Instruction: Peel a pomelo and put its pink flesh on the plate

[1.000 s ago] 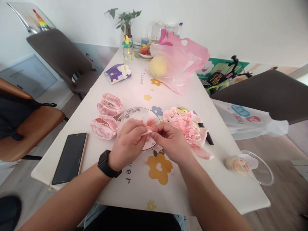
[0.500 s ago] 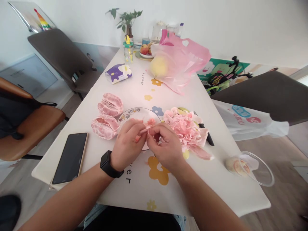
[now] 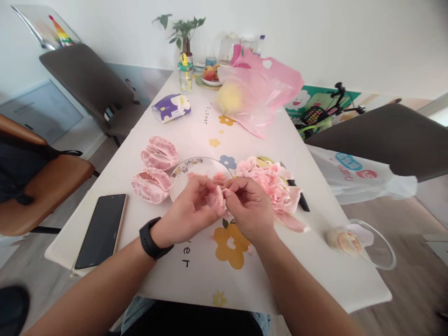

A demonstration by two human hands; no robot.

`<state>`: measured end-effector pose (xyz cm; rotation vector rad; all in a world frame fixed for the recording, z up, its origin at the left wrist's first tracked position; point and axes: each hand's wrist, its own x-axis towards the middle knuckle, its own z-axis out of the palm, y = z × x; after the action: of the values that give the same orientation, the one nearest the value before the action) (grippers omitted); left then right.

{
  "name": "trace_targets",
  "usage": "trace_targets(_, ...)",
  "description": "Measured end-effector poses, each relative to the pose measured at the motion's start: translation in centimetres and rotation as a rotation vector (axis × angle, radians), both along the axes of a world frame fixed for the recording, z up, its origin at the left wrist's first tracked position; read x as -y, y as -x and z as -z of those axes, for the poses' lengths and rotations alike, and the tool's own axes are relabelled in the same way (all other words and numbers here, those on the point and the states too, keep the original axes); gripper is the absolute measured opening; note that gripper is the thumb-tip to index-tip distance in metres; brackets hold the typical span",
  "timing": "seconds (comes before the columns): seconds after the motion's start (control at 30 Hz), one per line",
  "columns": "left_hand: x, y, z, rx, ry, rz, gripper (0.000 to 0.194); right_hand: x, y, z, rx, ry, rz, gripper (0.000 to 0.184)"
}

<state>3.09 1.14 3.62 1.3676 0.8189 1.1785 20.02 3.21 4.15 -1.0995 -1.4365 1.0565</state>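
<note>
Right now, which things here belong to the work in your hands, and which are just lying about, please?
In use: left hand, right hand, pink pomelo flesh, plate, two peeled pomelo halves, pomelo heap.
Lying about: smartphone, tissue pack, pink plastic bag.

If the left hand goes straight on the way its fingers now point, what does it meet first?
Probably the pink pomelo piece it touches, which sits against the right hand; depth is hard to judge here.

On the table (image 3: 182,135), pomelo halves (image 3: 159,152) and a phone (image 3: 101,231) lie left of the left hand (image 3: 189,205), pomelo pulp (image 3: 266,186) right of the right hand (image 3: 248,207).
</note>
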Motion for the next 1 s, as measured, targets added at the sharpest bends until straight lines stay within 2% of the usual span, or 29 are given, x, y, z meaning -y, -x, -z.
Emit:
trace_targets(0.2, -0.4, -0.3, 0.2, -0.025, -0.065, -0.152, 0.034, 0.1, 0.2, -0.2, -0.018, 0.001, -0.003, 0.011)
trace_targets(0.4, -0.3, -0.3, 0.6, -0.11, -0.053, -0.202, 0.036, -0.1, 0.9, -0.1, -0.124, 0.122, 0.031, 0.011)
trace_targets(0.53, -0.3, -0.6, 0.6, -0.082, -0.039, -0.197, 0.035, -0.3, 1.1, -0.1, -0.201, 0.172, 0.057, 0.013)
trace_targets(0.8, -0.9, -0.6, 0.2, 0.164, 0.003, -0.346, 0.039, -0.7, 0.9, 0.0, -0.414, 0.191, -0.103, 0.014)
trace_targets(1.0, -1.5, 0.1, -0.3, 0.455, 0.167, -0.324, 0.037, -0.3, 0.5, -0.1, -0.225, 0.195, -0.286, 0.015)
